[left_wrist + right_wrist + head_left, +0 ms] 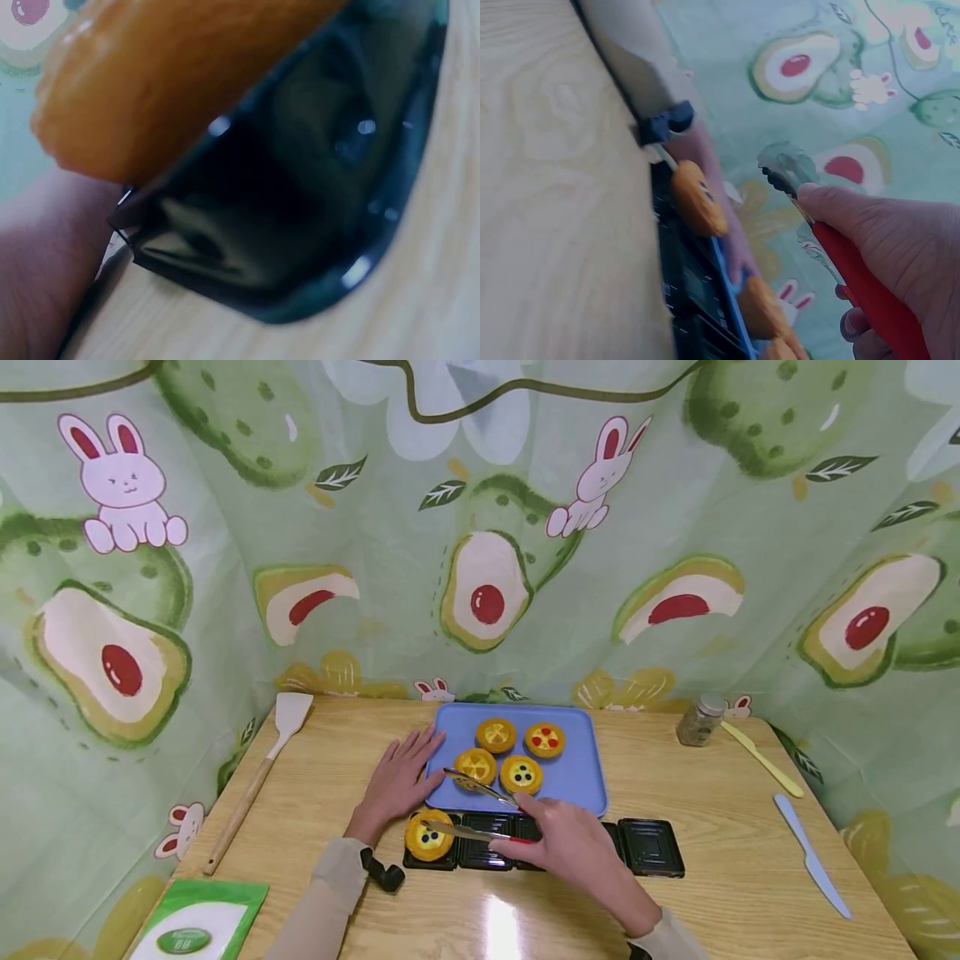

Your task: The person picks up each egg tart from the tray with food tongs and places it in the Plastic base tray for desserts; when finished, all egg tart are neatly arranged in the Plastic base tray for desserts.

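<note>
Writing: green-and-white packet [197, 927], lower left of the head view, label too small to read.
Left hand [396, 778]: flat, fingers straight, resting on blue plastic tray [592, 781] edge, centre.
Right hand [572, 847]: grips red-handled metal tongs [468, 810], tips apart.
Yellow blueberry tart [428, 835]: in leftmost black mould [651, 847], below centre.

The left wrist view is blurred throughout: an orange tart [180, 75] runs off the top edge and the black tray [315, 195] off the right. In the right wrist view the tongs [832, 247] vanish under the right hand [900, 255] (itself cut at lower right). The booklet [197, 920] is cropped at the head view's bottom.
</note>
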`<state>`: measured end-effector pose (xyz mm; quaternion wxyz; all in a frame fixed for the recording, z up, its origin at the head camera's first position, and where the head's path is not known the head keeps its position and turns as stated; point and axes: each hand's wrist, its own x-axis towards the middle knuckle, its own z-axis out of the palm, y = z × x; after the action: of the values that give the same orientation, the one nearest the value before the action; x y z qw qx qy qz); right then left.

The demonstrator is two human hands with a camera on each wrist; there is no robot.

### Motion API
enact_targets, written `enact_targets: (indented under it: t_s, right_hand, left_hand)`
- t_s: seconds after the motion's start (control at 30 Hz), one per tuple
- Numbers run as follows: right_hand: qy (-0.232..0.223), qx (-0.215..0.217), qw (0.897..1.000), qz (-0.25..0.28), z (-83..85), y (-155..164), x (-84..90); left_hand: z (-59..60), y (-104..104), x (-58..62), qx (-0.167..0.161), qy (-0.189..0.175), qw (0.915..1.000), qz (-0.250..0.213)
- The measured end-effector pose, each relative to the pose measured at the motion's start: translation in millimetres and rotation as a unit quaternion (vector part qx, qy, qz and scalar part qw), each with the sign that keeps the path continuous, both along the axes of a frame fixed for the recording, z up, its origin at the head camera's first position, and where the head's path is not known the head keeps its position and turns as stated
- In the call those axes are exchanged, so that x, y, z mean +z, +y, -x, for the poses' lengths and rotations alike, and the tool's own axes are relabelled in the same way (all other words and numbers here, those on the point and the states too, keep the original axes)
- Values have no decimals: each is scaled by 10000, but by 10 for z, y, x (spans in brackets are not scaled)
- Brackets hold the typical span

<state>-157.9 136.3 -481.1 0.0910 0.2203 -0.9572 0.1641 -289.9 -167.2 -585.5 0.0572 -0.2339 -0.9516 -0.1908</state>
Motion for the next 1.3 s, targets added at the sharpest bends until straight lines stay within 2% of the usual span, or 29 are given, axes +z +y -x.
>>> enact_targets:
  t_s: [0.23, 0.37, 0.47, 0.67, 1.03, 1.3]
  right_hand:
    - [215, -287, 9988, 340, 141, 227, 93]
    - [449, -472, 9972, 368, 251, 367, 105]
    - [452, -611, 9964, 376, 314, 458, 101]
    - [326, -884, 9948, 386, 398, 613, 60]
    - [-162, -1419, 9890, 394, 549, 792, -101]
    - [-398, -1757, 9834, 207, 624, 912, -209]
  left_hand:
    - [-6, -13, -14, -28, 42, 9999, -99]
    - [0, -2, 1, 12, 64, 9999, -131]
    - [-4, 0, 20, 59, 14, 10000, -58]
    - [-10, 5, 26, 28, -132, 9999, 25]
    - [-25, 4, 25, 34, -87, 10000, 27]
    - [-28, 9, 28, 55, -98, 9999, 46]
